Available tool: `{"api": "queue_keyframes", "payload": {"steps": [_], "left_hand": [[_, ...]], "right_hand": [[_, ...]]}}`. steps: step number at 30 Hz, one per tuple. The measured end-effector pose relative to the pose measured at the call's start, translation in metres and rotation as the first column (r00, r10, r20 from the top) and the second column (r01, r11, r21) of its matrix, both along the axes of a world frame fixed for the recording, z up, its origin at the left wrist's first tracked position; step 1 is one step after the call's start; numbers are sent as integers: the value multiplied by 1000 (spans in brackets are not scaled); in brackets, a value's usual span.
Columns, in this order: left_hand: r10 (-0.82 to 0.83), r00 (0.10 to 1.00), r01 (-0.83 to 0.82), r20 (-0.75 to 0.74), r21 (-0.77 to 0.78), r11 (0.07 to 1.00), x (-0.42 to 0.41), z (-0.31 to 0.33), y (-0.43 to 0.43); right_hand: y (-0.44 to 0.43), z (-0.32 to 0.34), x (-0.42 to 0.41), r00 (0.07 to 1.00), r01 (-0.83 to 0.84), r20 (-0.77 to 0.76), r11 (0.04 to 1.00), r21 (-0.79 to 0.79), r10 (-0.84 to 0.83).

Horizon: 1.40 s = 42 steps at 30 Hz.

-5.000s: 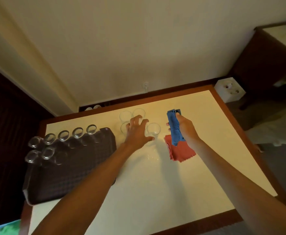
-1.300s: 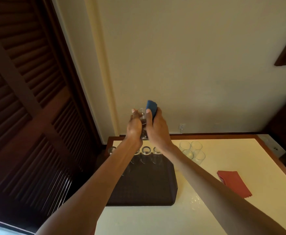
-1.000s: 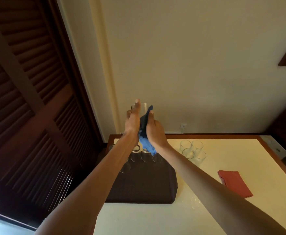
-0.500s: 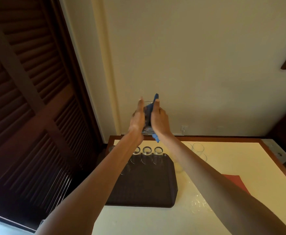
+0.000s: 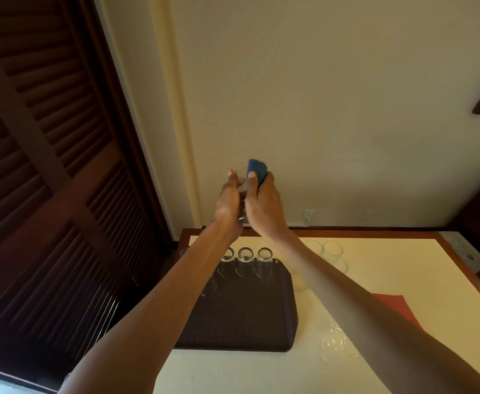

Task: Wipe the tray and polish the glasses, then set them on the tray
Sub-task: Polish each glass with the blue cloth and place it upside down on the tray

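- Cream table [image 5: 261,371]: tray [image 5: 241,317] holds a row of glasses [image 5: 244,254]; loose glasses [image 5: 332,248] stand beside it.
- Left hand [image 5: 228,203] grips the raised glass [image 5: 241,173]; right hand [image 5: 264,203] pinches the blue cloth [image 5: 257,167] against it.
- Likely midway: the loose glasses are unpolished.

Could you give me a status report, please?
Left hand holds the glass aloft. Right hand holds blue cloth against it. Nothing blocking the tray.

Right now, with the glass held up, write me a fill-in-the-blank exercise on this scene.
The right hand presses a ____ polishing cloth against the glass gripped by the left hand.
A row of glasses stands ____ the tray.
The spare cloth lying on the table is ____.
Missing words: blue; on; red.
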<state>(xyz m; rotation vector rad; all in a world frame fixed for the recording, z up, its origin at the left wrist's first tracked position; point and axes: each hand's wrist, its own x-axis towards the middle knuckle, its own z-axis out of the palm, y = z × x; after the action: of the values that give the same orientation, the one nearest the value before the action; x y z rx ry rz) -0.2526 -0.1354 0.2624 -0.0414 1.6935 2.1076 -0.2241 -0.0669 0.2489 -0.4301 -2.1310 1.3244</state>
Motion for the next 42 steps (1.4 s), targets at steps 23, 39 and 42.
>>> {"api": "queue_keyframes", "payload": {"steps": [23, 39, 42], "left_hand": [[29, 995, -34, -98, -50, 998, 15, 13, 1], [51, 996, -55, -78, -50, 997, 11, 13, -8], [63, 993, -68, -96, -49, 996, 12, 20, -6]], "right_hand": [[20, 13, -4, 997, -20, 68, 934, -357, 48], [-4, 13, -1, 999, 5, -50, 989, -147, -13], [3, 21, -9, 999, -1, 37, 942, -335, 14]]}}
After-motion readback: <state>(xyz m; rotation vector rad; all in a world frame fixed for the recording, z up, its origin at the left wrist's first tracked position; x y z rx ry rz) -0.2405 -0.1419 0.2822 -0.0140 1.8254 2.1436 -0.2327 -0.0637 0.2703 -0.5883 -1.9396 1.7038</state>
